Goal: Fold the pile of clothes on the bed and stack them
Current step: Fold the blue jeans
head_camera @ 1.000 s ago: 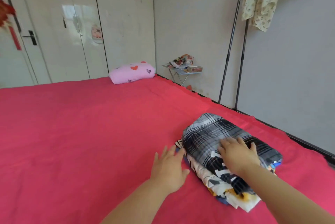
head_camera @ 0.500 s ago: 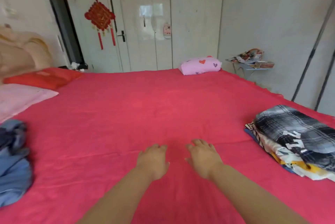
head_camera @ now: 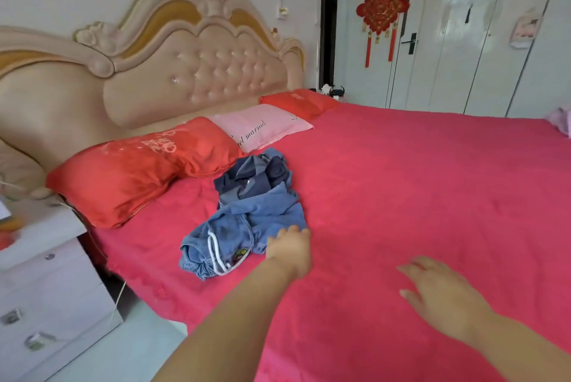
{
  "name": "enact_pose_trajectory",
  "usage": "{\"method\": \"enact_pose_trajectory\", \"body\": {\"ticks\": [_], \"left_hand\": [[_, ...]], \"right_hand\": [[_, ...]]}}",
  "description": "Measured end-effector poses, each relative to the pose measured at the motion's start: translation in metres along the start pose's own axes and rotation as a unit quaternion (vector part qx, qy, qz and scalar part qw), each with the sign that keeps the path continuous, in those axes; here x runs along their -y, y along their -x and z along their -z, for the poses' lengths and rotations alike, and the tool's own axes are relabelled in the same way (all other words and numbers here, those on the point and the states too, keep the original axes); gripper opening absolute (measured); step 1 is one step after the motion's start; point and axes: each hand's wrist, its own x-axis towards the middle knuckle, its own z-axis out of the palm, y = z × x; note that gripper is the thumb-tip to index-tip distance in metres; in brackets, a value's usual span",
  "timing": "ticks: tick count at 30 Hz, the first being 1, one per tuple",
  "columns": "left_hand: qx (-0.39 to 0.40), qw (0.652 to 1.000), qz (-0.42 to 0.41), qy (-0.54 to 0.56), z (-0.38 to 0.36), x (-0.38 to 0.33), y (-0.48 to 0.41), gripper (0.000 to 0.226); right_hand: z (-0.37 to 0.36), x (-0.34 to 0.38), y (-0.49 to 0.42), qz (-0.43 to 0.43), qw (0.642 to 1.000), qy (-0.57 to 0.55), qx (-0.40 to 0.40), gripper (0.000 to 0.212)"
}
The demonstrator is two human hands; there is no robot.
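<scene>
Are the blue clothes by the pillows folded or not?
Not folded: the blue clothes lie in a crumpled heap on the bedspread, white drawstring trailing loose.

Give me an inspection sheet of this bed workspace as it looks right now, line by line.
surface: bed cover, red-pink, mostly smooth.
job's things: pile of blue clothes, unfolded, near the pillows; denim garment with white drawstring at its front; no folded stack in view.
clutter: red pillow and pink pillow against the headboard.
grippers: left hand open, fingertips at the denim's edge; right hand open, holding nothing.
cables: thin pale cord beside the nightstand; kind unclear.
surroundings: red knot ornament, white wardrobe.
</scene>
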Motion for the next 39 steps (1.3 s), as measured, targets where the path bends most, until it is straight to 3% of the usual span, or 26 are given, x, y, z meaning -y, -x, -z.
{"method": "enact_pose_trajectory", "body": {"ticks": [6, 9, 11, 16, 19, 22, 25, 30, 33, 36, 39], "left_hand": [[-0.02, 0.983, 0.174, -0.048, -0.01, 0.101, -0.034, 0.073], [0.037, 0.962, 0.271, 0.014, -0.021, 0.137, -0.039, 0.104], [0.055, 0.954, 0.28, 0.09, -0.028, 0.145, -0.04, 0.11], [-0.087, 0.962, 0.163, 0.2, -0.019, 0.103, -0.038, 0.046], [-0.11, 0.937, 0.073, 0.323, 0.002, 0.05, -0.033, 0.043], [-0.089, 0.913, -0.01, 0.399, 0.022, -0.011, -0.02, 0.038], [-0.082, 0.865, -0.015, 0.496, 0.036, -0.062, -0.009, 0.02], [0.009, 0.779, -0.064, 0.623, 0.065, -0.147, 0.016, 0.012], [0.05, 0.746, -0.08, 0.659, 0.079, -0.195, 0.031, 0.013], [0.098, 0.709, -0.1, 0.692, 0.091, -0.24, 0.047, 0.029], [0.162, 0.674, -0.153, 0.704, 0.107, -0.28, 0.065, 0.042]], "right_hand": [[-0.014, 0.037, -0.048, 0.047, 0.999, -0.001, 0.017, 0.049], [-0.02, 0.046, -0.063, 0.058, 0.998, -0.015, 0.02, 0.049], [-0.025, 0.049, -0.067, 0.063, 0.997, -0.028, 0.017, 0.049], [-0.03, 0.047, -0.067, 0.051, 0.996, -0.069, 0.014, 0.051], [-0.02, 0.044, -0.065, 0.043, 0.991, -0.128, -0.001, 0.067], [0.001, 0.035, -0.052, 0.049, 0.969, -0.243, -0.01, 0.1], [0.02, 0.014, -0.028, 0.025, 0.923, -0.383, -0.023, 0.116], [0.034, -0.031, 0.025, 0.02, 0.85, -0.524, -0.045, 0.103], [0.05, -0.056, 0.063, 0.003, 0.809, -0.583, -0.073, 0.093], [0.066, -0.087, 0.093, -0.047, 0.79, -0.591, -0.159, 0.074], [0.079, -0.119, 0.123, -0.103, 0.769, -0.582, -0.244, 0.075]]}}
